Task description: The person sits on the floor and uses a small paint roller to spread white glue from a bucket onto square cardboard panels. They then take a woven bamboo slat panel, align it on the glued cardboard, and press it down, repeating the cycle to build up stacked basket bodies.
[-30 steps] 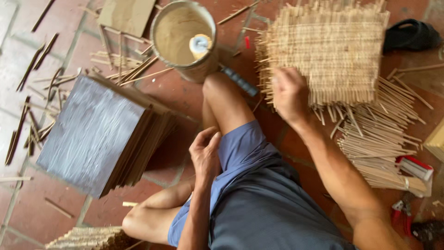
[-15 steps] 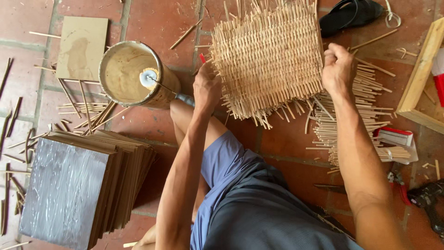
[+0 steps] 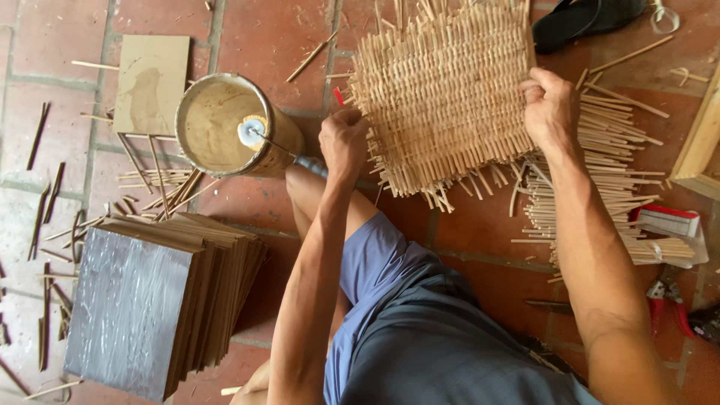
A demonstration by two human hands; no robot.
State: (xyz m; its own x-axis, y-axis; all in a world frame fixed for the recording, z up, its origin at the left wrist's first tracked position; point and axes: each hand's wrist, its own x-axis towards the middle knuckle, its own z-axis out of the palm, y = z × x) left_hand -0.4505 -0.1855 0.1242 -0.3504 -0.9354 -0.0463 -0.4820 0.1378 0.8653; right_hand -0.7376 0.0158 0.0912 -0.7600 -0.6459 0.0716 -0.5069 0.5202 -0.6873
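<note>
body: I see a seated person from above, blue shorts (image 3: 375,277) and dark shirt (image 3: 450,352), one knee up, both forearms stretched forward.
near left: stack of square boards (image 3: 161,296) with a grey top sheet, lying on the brick floor (image 3: 67,45).
near right: red-handled pliers (image 3: 664,300) and a small red-and-white box (image 3: 667,221), beside my right forearm.
left hand (image 3: 343,142): fingers curled shut, pinching the left edge of the woven bamboo mat (image 3: 446,94); thumb side faces me, fingertips hidden behind the weave.
right hand (image 3: 551,109): fingers folded tight over the mat's right edge, knuckles up, gripping it.
mat position: on the floor just past the raised knee, between both hands, loose strip ends sticking out along its near edge.
under right hand: pile of loose bamboo sticks (image 3: 607,172), partly beneath the mat's right side.
left of mat: round tin of glue (image 3: 229,127) with a brush in it, near the left hand, not touching.
farther left: flat cardboard square (image 3: 154,82), scattered slivers around it.
far right: black sandal (image 3: 581,21) beyond the mat; wooden frame edge (image 3: 701,139) at the picture's side.
</note>
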